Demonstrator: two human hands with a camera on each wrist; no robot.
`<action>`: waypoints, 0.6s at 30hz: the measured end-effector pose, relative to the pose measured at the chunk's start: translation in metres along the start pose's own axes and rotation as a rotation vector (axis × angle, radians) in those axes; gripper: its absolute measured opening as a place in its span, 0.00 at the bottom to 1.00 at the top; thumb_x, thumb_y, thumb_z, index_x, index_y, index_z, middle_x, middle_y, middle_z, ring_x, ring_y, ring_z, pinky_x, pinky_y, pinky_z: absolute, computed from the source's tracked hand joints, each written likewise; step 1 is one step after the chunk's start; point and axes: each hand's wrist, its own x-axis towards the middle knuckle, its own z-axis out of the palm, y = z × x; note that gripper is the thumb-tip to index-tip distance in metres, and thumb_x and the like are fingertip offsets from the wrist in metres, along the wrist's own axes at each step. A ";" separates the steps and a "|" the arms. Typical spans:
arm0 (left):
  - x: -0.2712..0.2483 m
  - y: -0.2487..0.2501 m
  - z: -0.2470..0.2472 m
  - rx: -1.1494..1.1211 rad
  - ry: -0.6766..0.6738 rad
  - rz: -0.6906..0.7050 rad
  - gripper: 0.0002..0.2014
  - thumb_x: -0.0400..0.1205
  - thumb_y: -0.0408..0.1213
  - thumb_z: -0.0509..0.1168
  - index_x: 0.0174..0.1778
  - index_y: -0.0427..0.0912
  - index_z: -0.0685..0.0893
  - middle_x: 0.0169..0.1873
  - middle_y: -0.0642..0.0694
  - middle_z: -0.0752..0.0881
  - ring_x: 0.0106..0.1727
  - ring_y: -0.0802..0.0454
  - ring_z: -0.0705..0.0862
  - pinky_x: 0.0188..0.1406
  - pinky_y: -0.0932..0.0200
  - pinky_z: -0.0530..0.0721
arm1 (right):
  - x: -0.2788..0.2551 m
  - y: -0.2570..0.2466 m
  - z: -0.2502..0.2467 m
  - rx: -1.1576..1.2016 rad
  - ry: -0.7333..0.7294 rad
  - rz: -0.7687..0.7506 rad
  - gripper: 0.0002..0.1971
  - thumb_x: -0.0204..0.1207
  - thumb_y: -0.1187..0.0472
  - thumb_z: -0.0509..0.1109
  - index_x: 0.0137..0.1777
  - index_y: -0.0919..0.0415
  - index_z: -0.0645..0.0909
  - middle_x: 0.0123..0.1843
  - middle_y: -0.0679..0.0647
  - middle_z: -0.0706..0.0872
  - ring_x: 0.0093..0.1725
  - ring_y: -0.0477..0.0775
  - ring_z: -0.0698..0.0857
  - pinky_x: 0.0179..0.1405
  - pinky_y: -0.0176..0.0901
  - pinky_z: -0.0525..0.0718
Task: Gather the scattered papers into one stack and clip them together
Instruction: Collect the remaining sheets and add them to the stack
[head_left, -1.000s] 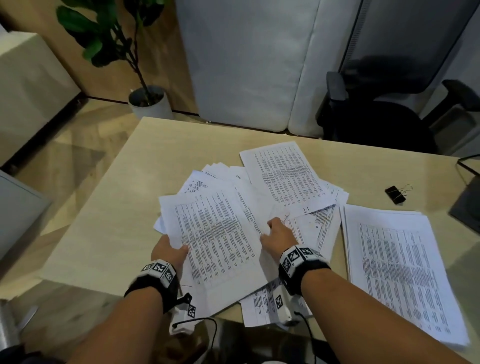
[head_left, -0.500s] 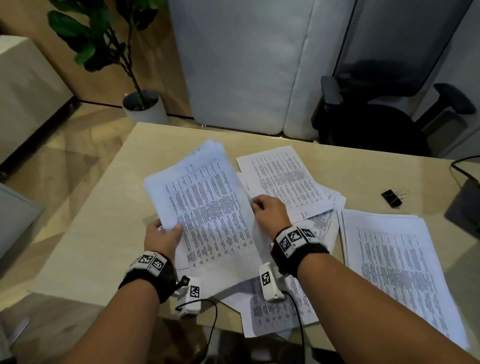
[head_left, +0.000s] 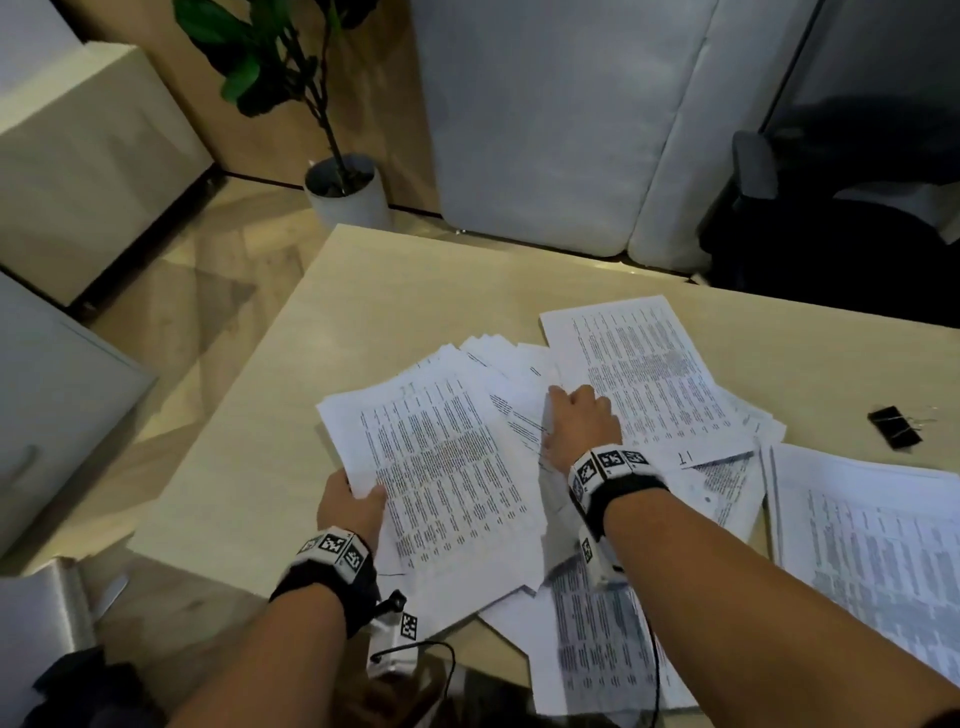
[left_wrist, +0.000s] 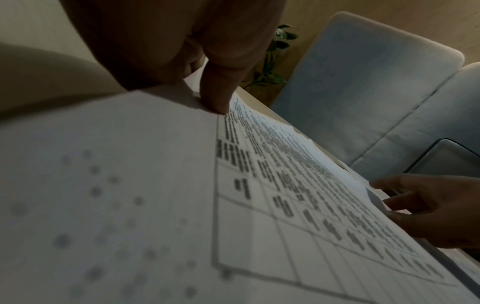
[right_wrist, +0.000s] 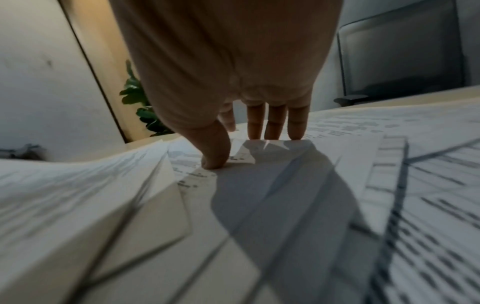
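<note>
White printed sheets lie scattered over the beige table. My left hand grips a bundle of sheets by its near left edge, thumb on top, and the bundle is raised slightly above the pile. At the bundle's right side, my right hand rests on the loose sheets with straight fingers, their tips hidden behind a sheet edge. One printed sheet lies beyond that hand. A separate stack sits at the right. The black binder clip lies alone at the far right.
A potted plant stands on the floor beyond the table's far left corner. White cushions and a black office chair stand behind the table. Some sheets overhang the near table edge.
The bundle lay flat on the pile, then my left hand lifted it. It has since dropped lower and flatter. My right hand slid from its near edge up along its right side.
</note>
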 end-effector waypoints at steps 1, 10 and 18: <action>0.001 0.000 0.000 0.001 0.003 0.000 0.20 0.79 0.35 0.68 0.67 0.36 0.76 0.57 0.36 0.85 0.55 0.36 0.84 0.49 0.52 0.77 | 0.000 -0.001 0.002 -0.032 -0.001 0.008 0.25 0.71 0.57 0.71 0.67 0.57 0.69 0.64 0.61 0.73 0.61 0.64 0.75 0.53 0.54 0.77; 0.010 0.007 0.005 -0.102 0.032 -0.082 0.18 0.80 0.34 0.67 0.65 0.33 0.78 0.56 0.33 0.84 0.55 0.33 0.83 0.56 0.44 0.82 | 0.000 0.014 -0.016 0.372 0.072 0.080 0.03 0.76 0.64 0.67 0.44 0.56 0.80 0.48 0.54 0.84 0.47 0.58 0.85 0.51 0.50 0.82; -0.001 0.035 0.026 -0.296 -0.046 0.014 0.12 0.80 0.39 0.66 0.57 0.40 0.80 0.50 0.40 0.85 0.53 0.38 0.84 0.56 0.42 0.83 | -0.009 0.038 -0.049 0.820 0.230 0.199 0.06 0.80 0.69 0.66 0.53 0.63 0.82 0.48 0.55 0.85 0.48 0.54 0.82 0.49 0.41 0.78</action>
